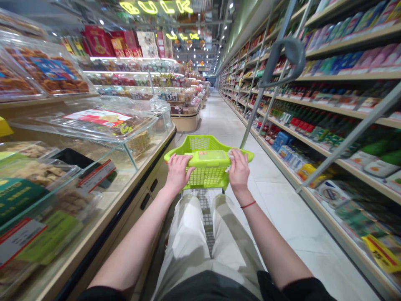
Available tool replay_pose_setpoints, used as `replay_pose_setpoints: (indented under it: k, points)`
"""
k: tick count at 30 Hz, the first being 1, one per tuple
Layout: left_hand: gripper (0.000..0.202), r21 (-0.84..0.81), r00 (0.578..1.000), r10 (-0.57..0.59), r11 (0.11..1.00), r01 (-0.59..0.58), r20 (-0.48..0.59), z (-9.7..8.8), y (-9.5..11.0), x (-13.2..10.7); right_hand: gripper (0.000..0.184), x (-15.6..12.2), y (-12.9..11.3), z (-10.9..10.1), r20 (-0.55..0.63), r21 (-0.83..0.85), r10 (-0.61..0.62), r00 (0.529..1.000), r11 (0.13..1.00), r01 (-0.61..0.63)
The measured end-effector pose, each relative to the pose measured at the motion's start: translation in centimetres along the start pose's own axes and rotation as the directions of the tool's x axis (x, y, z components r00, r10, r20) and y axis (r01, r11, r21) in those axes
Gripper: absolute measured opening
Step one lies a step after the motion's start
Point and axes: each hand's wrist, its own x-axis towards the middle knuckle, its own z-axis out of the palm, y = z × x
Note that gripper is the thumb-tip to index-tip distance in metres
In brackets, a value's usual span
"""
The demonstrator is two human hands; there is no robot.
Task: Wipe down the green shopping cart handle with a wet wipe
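A lime-green shopping cart with a lattice basket stands right in front of my legs. Its thick handle runs crosswise, with a label in the middle. My left hand is closed over the handle's left end, thumb along the near side. On the right end, my right hand grips the same handle. A bit of crumpled white material, like tissue, shows between that hand's fingers and the handle. The part of the basket I can see shows no goods.
At the left, a counter with glass dividers carries packaged baked snacks. Long shelves of bottles and packets line the right side, with a grey ladder leaning there. A tiled aisle runs ahead past a rounded display stand.
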Motion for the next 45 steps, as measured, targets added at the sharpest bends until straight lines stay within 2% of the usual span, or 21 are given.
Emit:
replay_pose_setpoints:
  k: [3, 5, 7, 9, 11, 14, 16, 18, 19, 21, 23, 25, 27, 29, 31, 34, 36, 38, 41, 45]
  points:
    - [0.034, 0.006, 1.0, 0.009, 1.0, -0.009, 0.0, 0.0, -0.1, 0.0, 0.046, -1.0, -2.4, 1.1, 0.065, 0.066, -0.074, 0.995, 0.995, 0.07]
    - [0.035, 0.007, 1.0, 0.012, 1.0, -0.012, -0.001, -0.1, -0.2, -0.1, 0.046, -1.2, -3.0, 1.3, 0.104, 0.104, -0.161, 0.981, 0.983, 0.15]
    - [0.034, 0.006, 1.0, 0.009, 1.0, -0.009, 0.006, -0.2, -0.2, 0.0, 0.046, -1.3, -2.6, 1.0, 0.142, 0.113, -0.24, 0.96, 0.968, 0.225]
    - [0.035, 0.0, 1.0, 0.0, 1.0, 0.0, 0.014, -0.2, -0.2, 0.0, 0.047, -1.1, -1.3, 0.3, 0.167, 0.086, -0.261, 0.951, 0.965, 0.249]
    - [0.035, -0.007, 1.0, -0.004, 1.0, 0.004, 0.02, -0.3, -0.1, 0.0, 0.046, -0.6, 0.5, -0.8, 0.157, 0.035, -0.208, 0.966, 0.978, 0.205]
    - [0.035, -0.017, 1.0, 0.006, 1.0, -0.005, 0.014, -0.3, 0.0, -0.1, 0.04, 0.7, 2.5, -2.6, 0.1, -0.016, -0.061, 0.993, 0.998, 0.063]
    - [0.037, -0.022, 1.0, 0.011, 1.0, -0.011, 0.004, -0.4, 0.1, -0.1, 0.038, 2.0, 2.8, -3.7, 0.08, 0.011, 0.057, 0.995, 0.998, -0.058]
    - [0.037, -0.023, 1.0, 0.001, 1.0, -0.001, 0.0, -0.7, 0.3, 0.1, 0.038, 3.3, 2.0, -4.3, 0.103, 0.126, 0.188, 0.977, 0.972, -0.2]
    - [0.035, -0.021, 1.0, -0.01, 1.0, 0.01, -0.005, -0.9, 0.5, 0.3, 0.038, 3.9, 1.3, -4.4, 0.149, 0.222, 0.251, 0.957, 0.934, -0.279]
    - [0.033, -0.025, 0.999, -0.043, 0.999, 0.043, -0.033, -1.5, 1.3, 1.0, 0.04, 4.5, -0.7, -4.4, 0.315, 0.435, 0.322, 0.893, 0.787, -0.437]
    - [0.035, -0.077, 0.995, -0.077, 0.994, 0.071, -0.071, -2.2, 2.6, 1.8, 0.043, 4.5, -3.1, -4.0, 0.5, 0.565, 0.306, 0.81, 0.593, -0.573]
    - [0.039, -0.213, 0.993, -0.101, 0.973, 0.085, -0.068, -2.8, 4.2, 2.6, 0.046, 3.8, -5.2, -3.6, 0.612, 0.6, 0.266, 0.745, 0.459, -0.656]
    - [0.035, -0.409, 0.991, -0.136, 0.903, 0.128, 0.009, -3.1, 5.6, 3.0, 0.049, 2.8, -6.7, -3.3, 0.659, 0.603, 0.251, 0.709, 0.387, -0.697]
    - [0.024, -0.574, 0.973, -0.191, 0.786, 0.229, 0.126, -3.3, 6.5, 3.0, 0.048, 1.8, -7.4, -3.3, 0.669, 0.603, 0.262, 0.696, 0.356, -0.714]
    - [0.016, -0.676, 0.946, -0.237, 0.661, 0.325, 0.223, -3.2, 6.8, 2.7, 0.046, 1.2, -7.3, -3.5, 0.659, 0.591, 0.285, 0.696, 0.376, -0.713]
    - [0.017, -0.763, 0.924, -0.263, 0.523, 0.379, 0.279, -3.0, 6.6, 2.4, 0.044, 1.0, -6.9, -3.9, 0.622, 0.584, 0.327, 0.711, 0.41, -0.7]
    - [0.02, -0.786, 0.919, -0.275, 0.482, 0.387, 0.284, -3.0, 6.6, 2.6, 0.044, 1.0, -6.9, -4.2, 0.642, 0.593, 0.31, 0.701, 0.38, -0.71]
    - [0.021, -0.794, 0.919, -0.285, 0.473, 0.382, 0.272, -3.2, 6.7, 2.9, 0.044, 1.3, -7.3, -4.5, 0.692, 0.587, 0.242, 0.68, 0.358, -0.726]
    - [0.027, -0.804, 0.915, -0.305, 0.455, 0.384, 0.264, -3.9, 6.5, 3.5, 0.049, 2.1, -7.7, -5.2, 0.762, 0.524, 0.169, 0.626, 0.406, -0.748]
    - [0.04, -0.833, 0.888, -0.277, 0.327, 0.447, 0.367, -5.5, 5.1, 4.0, 0.037, 4.2, -6.5, -6.7, 0.802, 0.44, 0.177, 0.571, 0.471, -0.765]
